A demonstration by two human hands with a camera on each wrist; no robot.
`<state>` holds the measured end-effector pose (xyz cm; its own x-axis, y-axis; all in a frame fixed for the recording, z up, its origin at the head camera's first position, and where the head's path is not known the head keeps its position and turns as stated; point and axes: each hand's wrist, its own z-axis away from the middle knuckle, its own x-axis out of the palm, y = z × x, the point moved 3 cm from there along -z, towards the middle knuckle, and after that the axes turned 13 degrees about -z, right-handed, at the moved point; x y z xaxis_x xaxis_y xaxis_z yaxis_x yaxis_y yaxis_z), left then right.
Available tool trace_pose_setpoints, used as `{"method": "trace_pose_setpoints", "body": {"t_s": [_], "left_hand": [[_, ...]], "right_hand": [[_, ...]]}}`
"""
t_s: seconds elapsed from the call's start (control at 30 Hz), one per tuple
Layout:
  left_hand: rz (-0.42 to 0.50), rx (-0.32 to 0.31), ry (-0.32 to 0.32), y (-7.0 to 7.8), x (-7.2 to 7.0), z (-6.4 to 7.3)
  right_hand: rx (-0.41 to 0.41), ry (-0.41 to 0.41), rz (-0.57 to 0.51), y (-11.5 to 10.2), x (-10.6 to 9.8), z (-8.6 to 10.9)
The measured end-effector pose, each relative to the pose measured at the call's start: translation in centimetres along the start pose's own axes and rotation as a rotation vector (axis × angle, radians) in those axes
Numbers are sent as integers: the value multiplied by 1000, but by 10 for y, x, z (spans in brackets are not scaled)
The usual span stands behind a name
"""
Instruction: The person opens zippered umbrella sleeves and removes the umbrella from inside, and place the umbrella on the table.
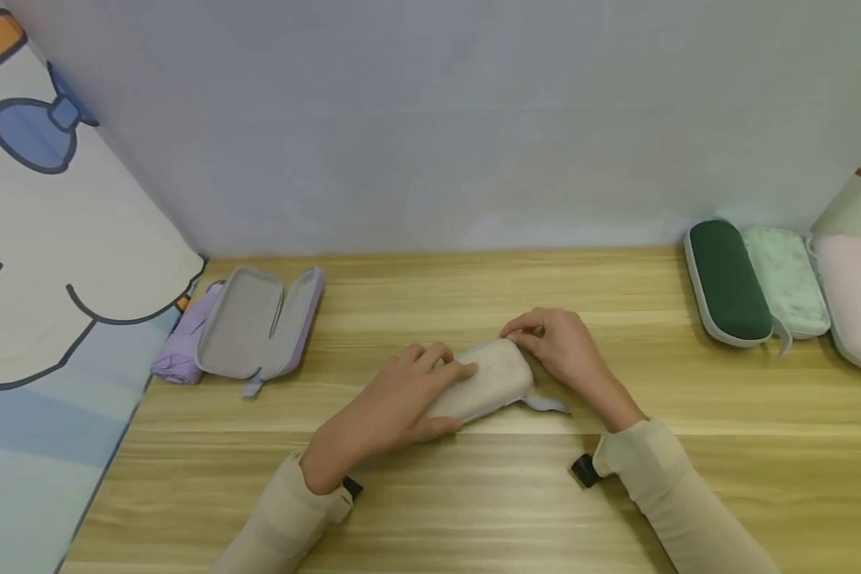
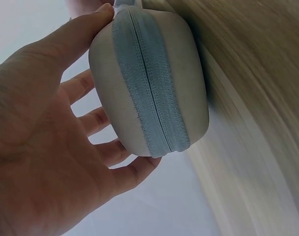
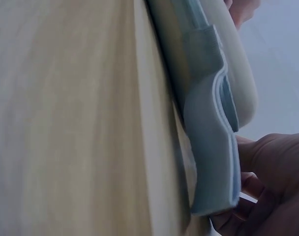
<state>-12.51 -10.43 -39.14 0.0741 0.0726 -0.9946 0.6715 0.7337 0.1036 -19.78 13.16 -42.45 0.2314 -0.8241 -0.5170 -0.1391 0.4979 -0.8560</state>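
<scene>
A cream zippered case (image 1: pixel 501 373) with a light blue zipper band (image 2: pixel 148 81) lies on the wooden table, slanting up to the right. My left hand (image 1: pixel 409 395) grips its left end, thumb along the near side and fingers over the top and far side. At the far right corner, the thumb and forefinger of my right hand (image 1: pixel 563 343) pinch the zipper pull, mostly hidden by the fingertips. A blue-grey wrist strap (image 1: pixel 545 404) sticks out from the case's near right corner; in the right wrist view this strap loop (image 3: pixel 211 147) hangs in front of the right fingers.
At the left stands an opened lilac case (image 1: pixel 247 327) with a grey lining, beside a folded purple bundle (image 1: pixel 186 339). Dark green (image 1: pixel 728 279), mint (image 1: pixel 789 283) and pale pink (image 1: pixel 857 299) cases line the right side. A pale cloth wall (image 1: pixel 438 143) rises behind the table.
</scene>
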Motion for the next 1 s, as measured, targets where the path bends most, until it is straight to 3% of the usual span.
{"method": "trace_pose_setpoints", "body": {"t_s": [0.3, 0.57, 1.0], "left_hand": [[2, 10, 19, -1, 2, 1], [27, 28, 17, -2, 3, 0], [88, 29, -11, -7, 3, 2]], "right_hand": [[-20, 13, -41, -5, 13, -7], [-81, -27, -62, -1, 14, -10], [-26, -67, -74, 5, 11, -7]]}}
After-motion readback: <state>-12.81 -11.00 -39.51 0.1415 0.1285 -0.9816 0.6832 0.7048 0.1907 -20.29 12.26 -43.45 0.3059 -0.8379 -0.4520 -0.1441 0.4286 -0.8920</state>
